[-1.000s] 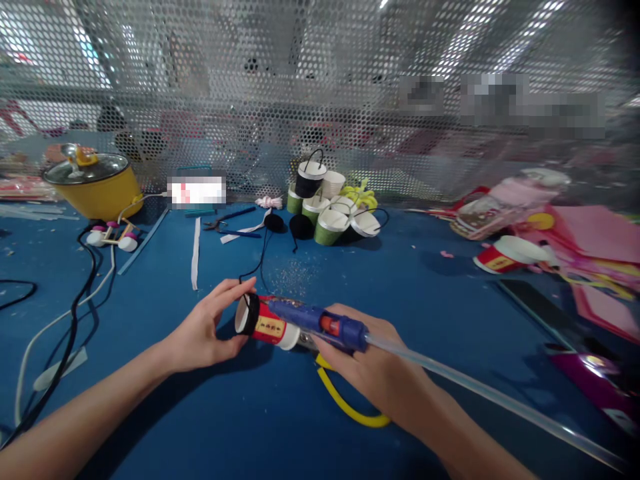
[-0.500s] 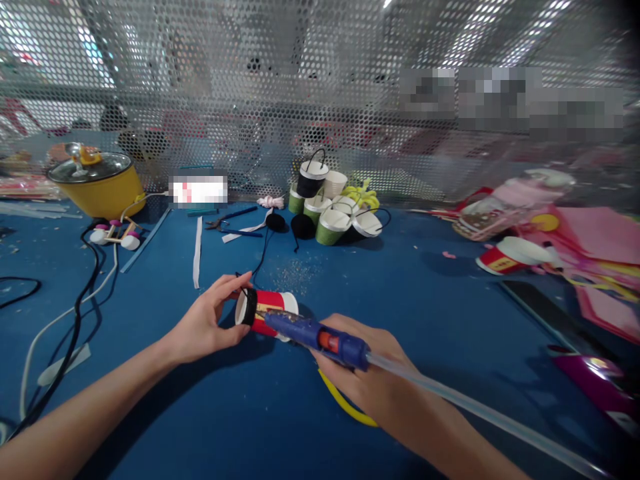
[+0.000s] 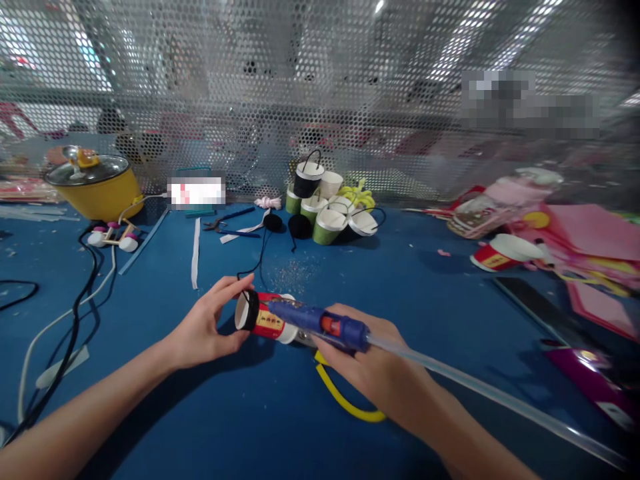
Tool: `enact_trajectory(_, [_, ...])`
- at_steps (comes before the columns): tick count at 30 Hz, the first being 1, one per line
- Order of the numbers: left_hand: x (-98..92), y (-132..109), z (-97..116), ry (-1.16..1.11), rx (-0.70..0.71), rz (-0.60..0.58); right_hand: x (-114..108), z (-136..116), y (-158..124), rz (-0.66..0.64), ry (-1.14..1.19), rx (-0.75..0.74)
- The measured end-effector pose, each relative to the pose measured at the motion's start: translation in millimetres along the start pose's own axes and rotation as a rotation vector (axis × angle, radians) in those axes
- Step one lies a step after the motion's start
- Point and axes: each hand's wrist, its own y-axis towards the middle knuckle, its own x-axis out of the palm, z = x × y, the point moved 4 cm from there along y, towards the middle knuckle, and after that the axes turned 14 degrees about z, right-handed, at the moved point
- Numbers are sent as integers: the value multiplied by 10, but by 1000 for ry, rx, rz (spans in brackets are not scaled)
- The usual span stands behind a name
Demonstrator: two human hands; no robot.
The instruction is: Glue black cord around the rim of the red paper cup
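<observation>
Left hand (image 3: 207, 333) curved, thumb and fingertips pinching the black-banded rim of a red paper cup (image 3: 270, 321), near centre, tipped sideways, mouth left. Right hand (image 3: 373, 350) wrapped round a blue glue gun (image 3: 353, 333), nozzle over the cup; contact unclear. Yellow handle (image 3: 345, 399) nearer. Green cups (image 3: 327, 230) far centre; yellow pot (image 3: 103, 197) far left.
</observation>
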Motion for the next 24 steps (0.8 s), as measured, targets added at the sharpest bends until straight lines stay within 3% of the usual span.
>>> enact_trajectory(4, [6,-20,28,52,37,-21,31,50,9,-12,64,48])
enact_trajectory(12, [3,-38,28,85,16,-5,35,225,173,-71,151,297])
enact_trajectory(17, [-26,-63,-13,64,5,33,54,536,341,-24,201,433])
enact_trajectory(24, [-40,-145,-28,54,-1,69,359,953,417,32,53,473])
